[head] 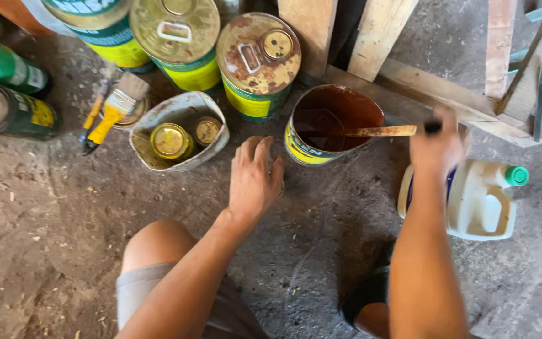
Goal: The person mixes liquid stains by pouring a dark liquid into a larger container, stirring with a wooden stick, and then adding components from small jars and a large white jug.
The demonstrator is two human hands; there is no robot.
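Two bare hands low in the frame, over a rough concrete floor (58,251). Left hand (255,179) at centre, palm down, fingers spread apart and empty, hovering or resting just beside the lower left rim of the open can; contact with the floor not clear. Right hand (437,147) at right of centre, blurred, fingers closed round the dark end of a wooden stirring stick (377,131). Stick lying nearly level, reaching left across the rim and into the open paint can (330,125), at upper centre, holding dark reddish-brown liquid, yellow band on its outer wall.

Just right of the right forearm, a white plastic jug (481,201) with a green cap, lying on the floor. Above the open can, a rusty closed tin (258,63); left of that, another closed tin with a yellow-green label (180,41). At centre left, a dented grey bucket (180,107) holding two small lidded jars. Further left, a yellow-handled paintbrush (114,110) resting on a low round lid. At far left edge, two dark green cans (7,94). Along the top right, bare wooden boards and frame pieces (377,31). At bottom, bent knees in grey shorts.
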